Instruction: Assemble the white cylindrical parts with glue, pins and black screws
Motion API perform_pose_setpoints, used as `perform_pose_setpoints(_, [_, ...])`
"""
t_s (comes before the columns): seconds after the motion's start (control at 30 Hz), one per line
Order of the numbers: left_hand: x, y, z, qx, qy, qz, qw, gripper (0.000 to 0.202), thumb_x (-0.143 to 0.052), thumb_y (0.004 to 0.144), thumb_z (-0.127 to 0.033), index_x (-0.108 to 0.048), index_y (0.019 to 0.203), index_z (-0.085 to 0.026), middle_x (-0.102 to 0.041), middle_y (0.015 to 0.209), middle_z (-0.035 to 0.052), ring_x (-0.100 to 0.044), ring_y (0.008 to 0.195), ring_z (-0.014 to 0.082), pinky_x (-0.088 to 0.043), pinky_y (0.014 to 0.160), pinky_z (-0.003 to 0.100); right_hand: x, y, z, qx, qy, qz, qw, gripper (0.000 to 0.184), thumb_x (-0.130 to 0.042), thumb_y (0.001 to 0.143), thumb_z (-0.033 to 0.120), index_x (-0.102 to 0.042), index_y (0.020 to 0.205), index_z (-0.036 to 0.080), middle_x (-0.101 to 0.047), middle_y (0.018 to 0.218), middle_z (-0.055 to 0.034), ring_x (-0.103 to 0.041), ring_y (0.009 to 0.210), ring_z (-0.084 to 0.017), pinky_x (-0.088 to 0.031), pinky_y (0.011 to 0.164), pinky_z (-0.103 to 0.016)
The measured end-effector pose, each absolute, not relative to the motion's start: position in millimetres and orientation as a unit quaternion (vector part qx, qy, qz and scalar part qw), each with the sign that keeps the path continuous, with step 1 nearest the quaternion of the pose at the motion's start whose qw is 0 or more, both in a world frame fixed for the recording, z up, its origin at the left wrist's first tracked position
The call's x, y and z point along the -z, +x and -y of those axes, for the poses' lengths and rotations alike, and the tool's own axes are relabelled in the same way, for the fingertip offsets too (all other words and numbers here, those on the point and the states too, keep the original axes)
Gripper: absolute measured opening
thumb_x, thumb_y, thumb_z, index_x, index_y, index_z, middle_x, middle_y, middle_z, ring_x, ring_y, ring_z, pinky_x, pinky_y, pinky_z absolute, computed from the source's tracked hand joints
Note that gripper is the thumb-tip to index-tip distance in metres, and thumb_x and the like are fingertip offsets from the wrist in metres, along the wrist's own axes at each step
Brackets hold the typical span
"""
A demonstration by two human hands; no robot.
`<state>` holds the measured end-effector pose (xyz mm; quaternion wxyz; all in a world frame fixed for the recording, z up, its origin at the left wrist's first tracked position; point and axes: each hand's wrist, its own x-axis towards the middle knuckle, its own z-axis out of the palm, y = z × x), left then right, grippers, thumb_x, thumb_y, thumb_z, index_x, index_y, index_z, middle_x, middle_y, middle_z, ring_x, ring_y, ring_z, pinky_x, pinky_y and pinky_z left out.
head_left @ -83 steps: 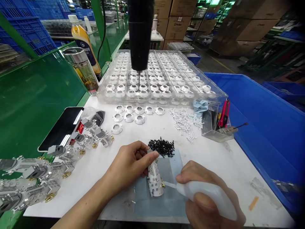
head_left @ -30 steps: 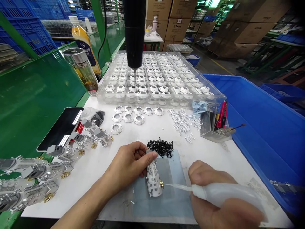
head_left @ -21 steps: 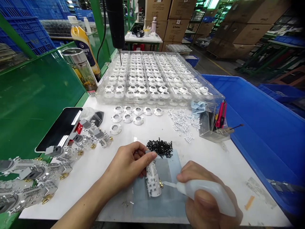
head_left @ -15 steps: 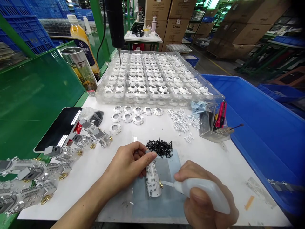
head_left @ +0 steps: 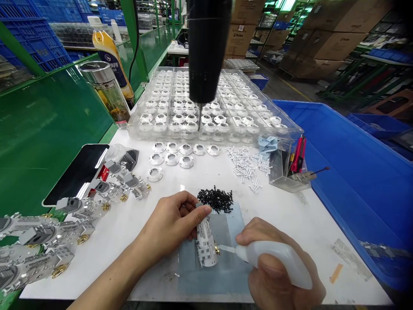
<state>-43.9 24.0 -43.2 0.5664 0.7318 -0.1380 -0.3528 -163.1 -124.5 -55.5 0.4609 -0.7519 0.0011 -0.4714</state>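
- Head view, looking down at the white worktop [head_left: 290, 215], and both hands are busy at its near edge.
- Left hand [head_left: 172, 224] pinches a small white metal part [head_left: 204, 241], thumb and fingers closed around its upper end, pinning it down on a grey mat [head_left: 222, 271].
- Right hand [head_left: 277, 275] is wrapped around a white squeeze bottle [head_left: 277, 260], and its thin nozzle points left, the tip touching a brass fitting [head_left: 217, 249] on the side of the part.
- Just beyond the mat sits a pile of black screws [head_left: 215, 200], close to the left fingertips.
- Further back, a scatter of white screws [head_left: 247, 161] (a messy little heap) and a cluster of silver rings [head_left: 176, 157] lying flat.
- Behind those, a clear tray [head_left: 274, 129] with rows of white round pieces in its pockets.
- Hanging overhead, a black power screwdriver [head_left: 208, 51], its bit pointing down in front of the tray.
- Off to the left, a dark phone [head_left: 77, 172] lies face up, and beside it finished metal assemblies [head_left: 48, 241] run along the worktop edge.
- Back left stand a glass tumbler [head_left: 105, 92] and an orange bottle [head_left: 108, 49].
- On the right, a clear box [head_left: 290, 172] holds red-handled tools, right beside a big blue bin [head_left: 361, 172].
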Motion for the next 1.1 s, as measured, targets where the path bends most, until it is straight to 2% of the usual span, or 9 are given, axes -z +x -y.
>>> perform_pose_setpoints(0.1, [43, -43, -24, 0.350, 0.735, 0.142, 0.563, 0.037, -0.074, 0.092, -0.057, -0.068, 0.091, -0.020, -0.067, 0.057, -0.0038, -0.065, 0.053, 0.0154, -0.050, 0.053, 0.024, 55, -165, 127, 0.462, -0.751, -0.004, 0.472, 0.031, -0.059, 0.106, 0.036, -0.071, 0.086, 0.016, -0.063, 0.073, -0.0063, -0.056, 0.060, -0.021, -0.040, 0.054, -0.035])
perform_pose_setpoints(0.2, [42, -43, -24, 0.351, 0.735, 0.143, 0.562, 0.037, -0.073, 0.093, -0.057, -0.068, 0.091, -0.020, -0.068, 0.059, -0.0034, -0.066, 0.054, 0.0159, -0.051, 0.054, 0.025, 51, -167, 133, 0.438, -0.711, -0.016, 0.550, 0.036, -0.064, 0.103, 0.046, -0.075, 0.084, 0.017, -0.063, 0.071, -0.0062, -0.055, 0.058, -0.021, -0.041, 0.053, -0.036])
perform_pose_setpoints(0.3, [41, -43, -24, 0.353, 0.737, 0.143, 0.559, 0.036, -0.073, 0.093, -0.056, -0.067, 0.090, -0.020, -0.068, 0.057, -0.0032, -0.065, 0.053, 0.0158, -0.050, 0.054, 0.025, 46, -170, 141, 0.439, -0.649, -0.025, 0.621, 0.046, -0.059, 0.105, 0.055, -0.076, 0.081, 0.020, -0.058, 0.064, -0.0026, -0.050, 0.053, -0.017, -0.040, 0.049, -0.034])
perform_pose_setpoints(0.4, [40, -44, -24, 0.355, 0.737, 0.140, 0.558, 0.036, -0.073, 0.094, -0.055, -0.067, 0.090, -0.020, -0.067, 0.056, -0.0033, -0.065, 0.053, 0.0157, -0.050, 0.054, 0.025, 45, -174, 144, 0.422, -0.647, -0.040, 0.634, 0.051, -0.057, 0.105, 0.057, -0.075, 0.076, 0.020, -0.056, 0.060, -0.0023, -0.048, 0.050, -0.016, -0.040, 0.046, -0.033])
perform_pose_setpoints(0.5, [41, -45, -25, 0.352, 0.738, 0.137, 0.559, 0.035, -0.074, 0.093, -0.054, -0.067, 0.090, -0.020, -0.067, 0.057, -0.0036, -0.065, 0.053, 0.0159, -0.050, 0.053, 0.025, 50, -181, 141, 0.403, -0.695, -0.027, 0.595, 0.045, -0.062, 0.103, 0.052, -0.076, 0.078, 0.018, -0.061, 0.062, -0.0054, -0.054, 0.051, -0.018, -0.042, 0.045, -0.033])
perform_pose_setpoints(0.7, [40, -44, -25, 0.352, 0.740, 0.138, 0.556, 0.035, -0.073, 0.093, -0.054, -0.067, 0.089, -0.020, -0.068, 0.055, -0.0036, -0.064, 0.052, 0.0154, -0.049, 0.054, 0.025, 68, -190, 129, 0.442, -0.739, 0.016, 0.508, 0.027, -0.059, 0.105, 0.038, -0.075, 0.095, 0.019, -0.068, 0.077, -0.0079, -0.060, 0.060, -0.022, -0.045, 0.053, -0.036])
perform_pose_setpoints(0.87, [38, -44, -24, 0.347, 0.738, 0.145, 0.560, 0.035, -0.073, 0.093, -0.055, -0.067, 0.089, -0.020, -0.068, 0.057, -0.0025, -0.065, 0.053, 0.0165, -0.050, 0.055, 0.026, 65, -188, 127, 0.433, -0.755, 0.018, 0.492, 0.026, -0.055, 0.107, 0.035, -0.073, 0.097, 0.019, -0.066, 0.077, -0.0076, -0.059, 0.060, -0.022, -0.045, 0.054, -0.037])
perform_pose_setpoints(1.1, [38, -45, -25, 0.354, 0.735, 0.136, 0.562, 0.036, -0.074, 0.093, -0.055, -0.067, 0.090, -0.020, -0.068, 0.057, -0.0025, -0.065, 0.054, 0.0161, -0.051, 0.055, 0.025, 63, -188, 121, 0.452, -0.773, -0.018, 0.444, 0.030, -0.052, 0.107, 0.037, -0.069, 0.090, 0.019, -0.063, 0.074, -0.0077, -0.059, 0.062, -0.024, -0.047, 0.057, -0.039])
